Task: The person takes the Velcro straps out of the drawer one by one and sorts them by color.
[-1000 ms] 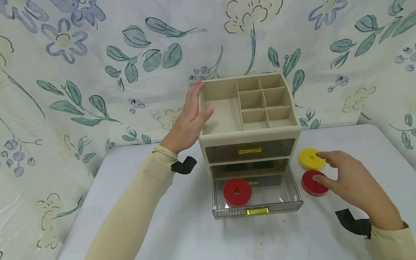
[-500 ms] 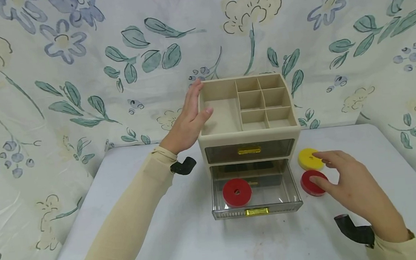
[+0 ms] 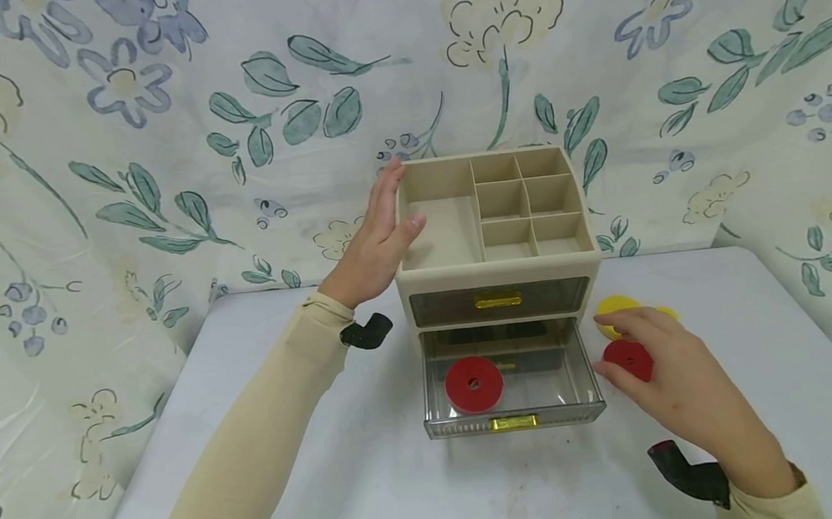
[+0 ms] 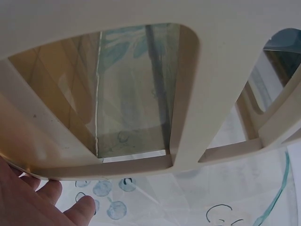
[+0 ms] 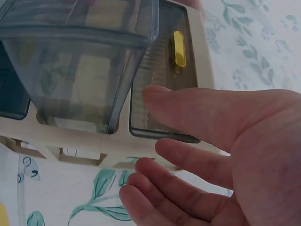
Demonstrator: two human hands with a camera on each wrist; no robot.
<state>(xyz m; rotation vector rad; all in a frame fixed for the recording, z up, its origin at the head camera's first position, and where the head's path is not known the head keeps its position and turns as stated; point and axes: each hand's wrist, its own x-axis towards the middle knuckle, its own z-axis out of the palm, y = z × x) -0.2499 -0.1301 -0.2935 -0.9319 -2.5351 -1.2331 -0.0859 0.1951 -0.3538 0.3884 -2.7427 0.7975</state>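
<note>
A cream desk organizer (image 3: pixel 500 268) has its lower clear drawer (image 3: pixel 548 380) pulled out. In that drawer's left half lies a red disc (image 3: pixel 463 397) with a hole in its centre. My left hand (image 3: pixel 370 251) rests on the organizer's left side, fingers fairly straight and thumb over the top rim; its fingertips show at the edge in the left wrist view. My right hand (image 3: pixel 687 380) hovers over a second red disc (image 3: pixel 627 356), right of the drawer. Its thumb and fingers are apart with nothing between them, as the right wrist view (image 5: pixel 225 155) shows.
A yellow disc (image 3: pixel 611 306) lies just behind the second red one, and part of another yellow piece (image 3: pixel 668 312) shows past my right fingers. The upper drawer (image 3: pixel 443 307) is closed. Several compartments (image 3: pixel 504 199) divide the organizer's top. Flowered cloth (image 3: pixel 303 178) hangs behind the white table (image 3: pixel 347 483).
My right hand has moved left toward the drawer, passing over the second red disc and uncovering a yellow piece at the right. The left hand, the organizer and the discs have stayed in place.
</note>
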